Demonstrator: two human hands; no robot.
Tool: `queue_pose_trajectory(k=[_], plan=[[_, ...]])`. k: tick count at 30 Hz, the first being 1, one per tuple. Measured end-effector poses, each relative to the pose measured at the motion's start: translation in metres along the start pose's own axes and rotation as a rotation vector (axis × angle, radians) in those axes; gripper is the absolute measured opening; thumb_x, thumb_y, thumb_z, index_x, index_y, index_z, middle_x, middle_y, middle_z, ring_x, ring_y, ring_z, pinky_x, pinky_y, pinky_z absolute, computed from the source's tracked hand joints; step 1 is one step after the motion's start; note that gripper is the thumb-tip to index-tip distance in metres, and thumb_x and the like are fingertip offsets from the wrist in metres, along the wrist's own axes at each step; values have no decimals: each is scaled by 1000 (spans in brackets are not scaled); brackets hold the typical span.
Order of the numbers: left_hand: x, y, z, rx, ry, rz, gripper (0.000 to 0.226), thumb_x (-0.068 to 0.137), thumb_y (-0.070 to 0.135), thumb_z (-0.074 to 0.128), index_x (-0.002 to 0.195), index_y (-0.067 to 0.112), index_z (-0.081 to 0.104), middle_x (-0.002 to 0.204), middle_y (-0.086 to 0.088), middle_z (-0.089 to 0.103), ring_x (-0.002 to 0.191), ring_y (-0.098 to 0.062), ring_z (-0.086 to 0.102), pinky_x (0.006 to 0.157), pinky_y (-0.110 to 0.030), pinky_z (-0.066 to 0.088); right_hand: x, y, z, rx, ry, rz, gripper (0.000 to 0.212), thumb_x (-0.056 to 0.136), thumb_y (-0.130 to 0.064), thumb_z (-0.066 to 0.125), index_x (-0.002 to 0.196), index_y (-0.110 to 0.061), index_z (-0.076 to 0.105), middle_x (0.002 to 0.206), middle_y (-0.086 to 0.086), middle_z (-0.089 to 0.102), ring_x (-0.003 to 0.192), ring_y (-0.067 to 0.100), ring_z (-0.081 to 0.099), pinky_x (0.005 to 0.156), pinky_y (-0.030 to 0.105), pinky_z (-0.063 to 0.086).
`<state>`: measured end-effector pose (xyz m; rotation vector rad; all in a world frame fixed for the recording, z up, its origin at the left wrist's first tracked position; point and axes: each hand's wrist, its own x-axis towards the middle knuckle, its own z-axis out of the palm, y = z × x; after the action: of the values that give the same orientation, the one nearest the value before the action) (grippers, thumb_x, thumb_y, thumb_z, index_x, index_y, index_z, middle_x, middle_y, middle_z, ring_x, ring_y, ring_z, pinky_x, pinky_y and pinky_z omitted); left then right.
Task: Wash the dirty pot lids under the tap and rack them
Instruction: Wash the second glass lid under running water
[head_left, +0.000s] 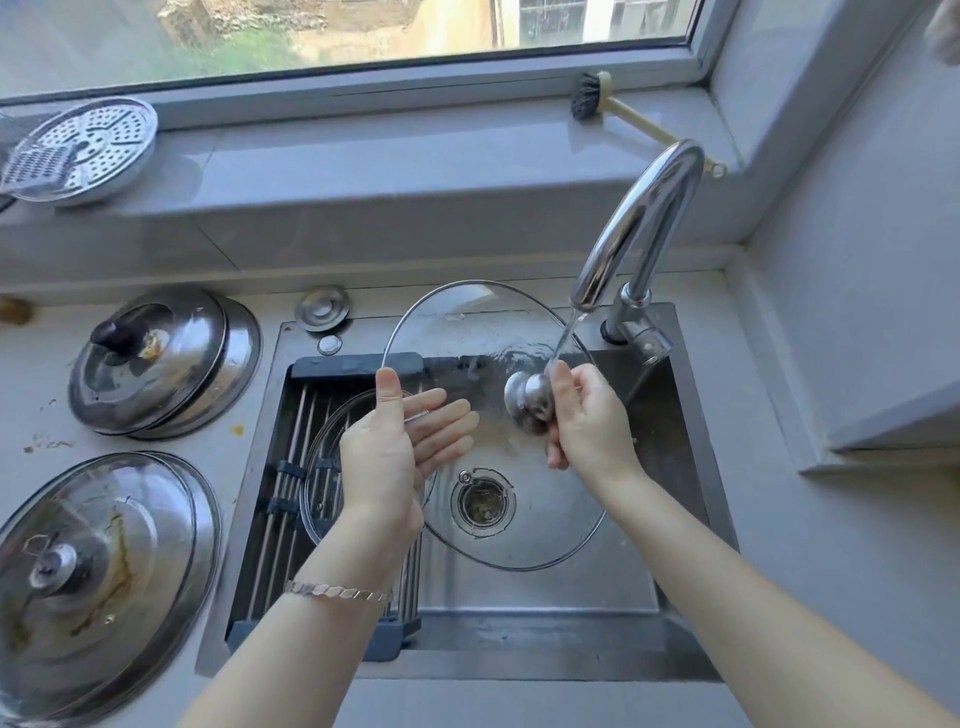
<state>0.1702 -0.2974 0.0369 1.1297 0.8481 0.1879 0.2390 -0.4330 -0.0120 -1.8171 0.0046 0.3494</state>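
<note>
A large glass pot lid (467, 322) with a steel rim is tilted over the sink under running water from the tap (639, 228). My right hand (582, 415) grips its round steel knob (527, 397). My left hand (400, 441) lies flat under the lid's left edge, thumb over the rim, fingers spread beneath the glass. A smaller glass lid (324, 467) rests on the roll-up rack (291, 441) across the sink's left side. On the counter at left sit two stained lids: a steel one with a black knob (156, 358) and a glass one (98, 561).
The sink (571, 592) has a drain strainer (483, 501) in its middle. A perforated steamer plate (83, 148) and a dish brush (613, 106) lie on the window sill. A sink plug cap (322, 309) sits behind the rack. A wall ledge juts at right.
</note>
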Motion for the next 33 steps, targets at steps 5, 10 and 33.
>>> queue_pose_trajectory(k=[5,10,33], plan=[[-6,-8,4,1,71,21,51,94,46,39,86,1,62,66,-10,73,63,-22,72,50,-25,57,8,-11,7,-368,54,78,40,90,-49,45,68,-16,40,66,-1,51,58,15,46,54,30,34],[-11,-13,4,51,89,97,46,92,43,44,86,1,64,65,-9,73,62,-22,72,51,-25,57,20,-2,11,10,-69,413,32,86,-12,34,56,-10,44,39,3,44,29,13,35,36,15,28],[33,-97,-2,67,48,-677,54,96,55,22,83,10,50,72,-5,49,53,-18,50,54,-25,41,12,38,-93,-157,267,267,31,91,-36,51,67,-16,51,54,2,45,27,6,49,58,38,48]])
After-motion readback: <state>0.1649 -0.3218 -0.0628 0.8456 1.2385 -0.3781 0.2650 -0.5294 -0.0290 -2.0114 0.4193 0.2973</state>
